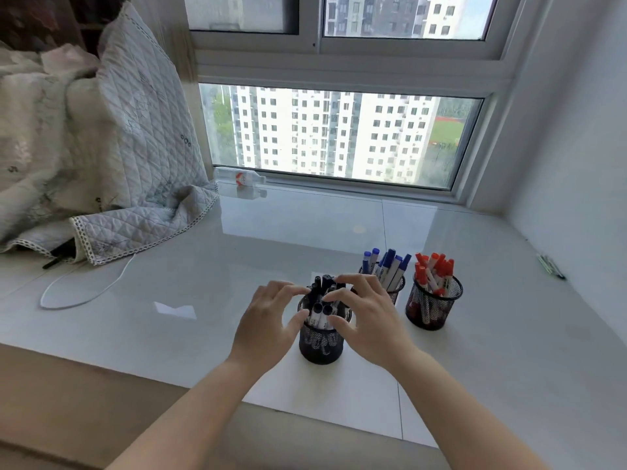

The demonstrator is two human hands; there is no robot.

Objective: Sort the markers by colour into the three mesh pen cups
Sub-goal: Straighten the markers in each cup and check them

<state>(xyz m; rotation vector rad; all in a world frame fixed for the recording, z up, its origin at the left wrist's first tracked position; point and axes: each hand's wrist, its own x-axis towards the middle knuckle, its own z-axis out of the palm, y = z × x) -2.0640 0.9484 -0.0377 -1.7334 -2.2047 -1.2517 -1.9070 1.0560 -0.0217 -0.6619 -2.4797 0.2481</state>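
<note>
Three black mesh pen cups stand on the white windowsill. The nearest cup (319, 344) holds several black-capped markers (322, 308). Behind it to the right, a second cup (397, 289) holds blue-capped markers (390, 264). The rightmost cup (432, 305) holds red-capped markers (434, 269). My left hand (268, 320) curls around the left side of the near cup, fingertips over the black markers. My right hand (366, 313) cups its right side, fingers spread over the marker tops. Neither hand clearly grips a marker.
A quilted blanket (129, 164) is heaped at the left, with a white cable (84, 293) looping out from under it. A plastic bottle (241, 178) lies by the window. A pen (551, 266) rests near the right wall.
</note>
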